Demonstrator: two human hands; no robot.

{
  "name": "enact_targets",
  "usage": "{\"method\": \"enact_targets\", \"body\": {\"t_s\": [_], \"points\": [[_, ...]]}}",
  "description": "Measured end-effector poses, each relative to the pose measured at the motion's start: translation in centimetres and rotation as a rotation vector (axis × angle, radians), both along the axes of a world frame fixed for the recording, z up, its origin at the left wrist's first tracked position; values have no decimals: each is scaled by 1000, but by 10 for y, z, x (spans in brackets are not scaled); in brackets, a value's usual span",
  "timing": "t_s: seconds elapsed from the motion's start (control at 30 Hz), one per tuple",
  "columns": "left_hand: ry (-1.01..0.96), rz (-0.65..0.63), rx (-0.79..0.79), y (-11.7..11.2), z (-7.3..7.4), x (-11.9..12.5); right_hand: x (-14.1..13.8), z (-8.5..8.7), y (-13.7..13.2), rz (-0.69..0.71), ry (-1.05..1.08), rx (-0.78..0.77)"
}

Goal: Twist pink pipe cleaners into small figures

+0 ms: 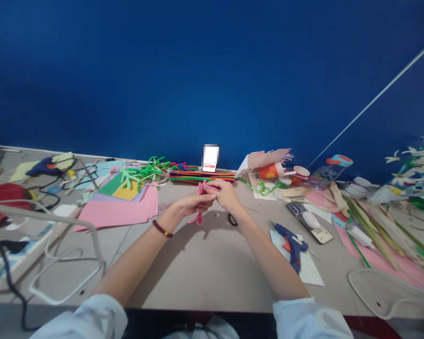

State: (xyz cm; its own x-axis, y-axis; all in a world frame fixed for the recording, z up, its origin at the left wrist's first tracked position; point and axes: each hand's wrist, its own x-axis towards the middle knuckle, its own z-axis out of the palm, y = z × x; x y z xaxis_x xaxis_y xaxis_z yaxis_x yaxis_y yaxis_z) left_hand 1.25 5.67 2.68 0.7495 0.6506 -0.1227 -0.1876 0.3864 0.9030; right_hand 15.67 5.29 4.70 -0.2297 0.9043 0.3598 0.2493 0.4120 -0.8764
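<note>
My left hand and my right hand are close together above the table, and both pinch a bent pink pipe cleaner. One end of it hangs below my left hand, and another length runs across to my right fingers. A beaded bracelet circles my left wrist. Just beyond my right hand's shadow lies a black loop, possibly a scissor handle, with the rest hidden behind my hand.
A blue glue gun rests on white paper to the right, and a second one lies far left among cables. Coloured pipe cleaners, pink paper sheets, green pipe-cleaner shapes and paper cups crowd the table's far side.
</note>
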Motion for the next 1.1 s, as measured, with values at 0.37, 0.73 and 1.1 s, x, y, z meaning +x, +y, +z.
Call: {"method": "enact_targets", "body": {"t_s": [0.37,0.73,1.1], "points": [[-87,-124,-177,5,-6,-5,-5,1,-4,9,53,-108],[-141,84,-174,3,2,4,3,3,1,-7,195,-221],[-189,144,89,11,2,-13,15,0,13,-171,351,-203]]}}
